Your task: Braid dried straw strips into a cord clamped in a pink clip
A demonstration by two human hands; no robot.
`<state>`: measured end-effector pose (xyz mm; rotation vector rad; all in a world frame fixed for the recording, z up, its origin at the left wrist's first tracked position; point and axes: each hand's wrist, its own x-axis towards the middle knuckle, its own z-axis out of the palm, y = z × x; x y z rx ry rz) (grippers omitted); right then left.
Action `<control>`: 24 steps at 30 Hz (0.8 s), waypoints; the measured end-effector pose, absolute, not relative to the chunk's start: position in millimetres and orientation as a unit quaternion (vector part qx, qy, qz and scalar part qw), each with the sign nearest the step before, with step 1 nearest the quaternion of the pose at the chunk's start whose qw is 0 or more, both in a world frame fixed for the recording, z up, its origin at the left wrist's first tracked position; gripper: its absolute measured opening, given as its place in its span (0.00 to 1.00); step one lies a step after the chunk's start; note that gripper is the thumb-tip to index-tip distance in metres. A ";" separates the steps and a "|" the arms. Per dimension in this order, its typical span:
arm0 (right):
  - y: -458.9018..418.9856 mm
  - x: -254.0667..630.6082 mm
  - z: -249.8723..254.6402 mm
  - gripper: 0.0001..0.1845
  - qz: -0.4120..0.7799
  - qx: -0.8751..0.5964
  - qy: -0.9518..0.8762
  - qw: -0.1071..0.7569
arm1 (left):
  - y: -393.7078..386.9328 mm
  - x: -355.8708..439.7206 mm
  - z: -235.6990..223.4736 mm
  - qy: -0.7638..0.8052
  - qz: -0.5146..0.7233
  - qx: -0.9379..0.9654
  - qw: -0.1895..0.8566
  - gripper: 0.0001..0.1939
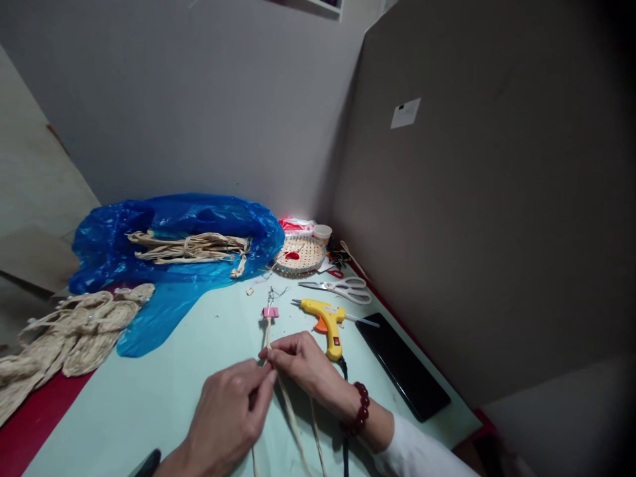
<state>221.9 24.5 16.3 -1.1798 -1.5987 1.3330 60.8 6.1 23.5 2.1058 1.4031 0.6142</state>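
Pale, dried-fibre strands (pixel 289 414) run from a pink binder clip (pixel 271 312) toward the table's near edge. Just below the clip they form a narrow twisted or braided length. My left hand (pixel 231 407) pinches the strands from the left, thumb and forefinger together. From the right, my right hand (pixel 298 361) pinches the same strands close to the left fingertips. A dark red bead bracelet (pixel 362 409) circles the right wrist. Loose ends hang below both hands. Where the strands cross is partly hidden by the fingers.
A yellow glue gun (pixel 322 315), white-handled scissors (pixel 348 289) and a black phone-like slab (pixel 405 368) lie to the right. Behind are a round woven basket (pixel 299 255) and a blue plastic bag (pixel 209 212) with fibre bundles (pixel 193 247). Braided fibre pieces (pixel 102 331) lie left.
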 end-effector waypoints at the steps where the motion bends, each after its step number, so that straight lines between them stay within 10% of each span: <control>1: 24.1 222.2 16.7 0.18 0.513 -0.461 -0.624 0.367 | 10.7 58.2 25.6 0.533 0.265 0.744 0.303 0.17; 11: 21.3 224.4 23.1 0.17 0.484 -0.441 -0.678 0.334 | 36.5 63.0 21.3 0.456 0.236 0.543 0.664 0.20; 24: 4.9 225.9 34.1 0.13 0.255 -0.547 -0.775 0.189 | 39.6 57.7 20.3 0.494 0.254 0.592 0.584 0.13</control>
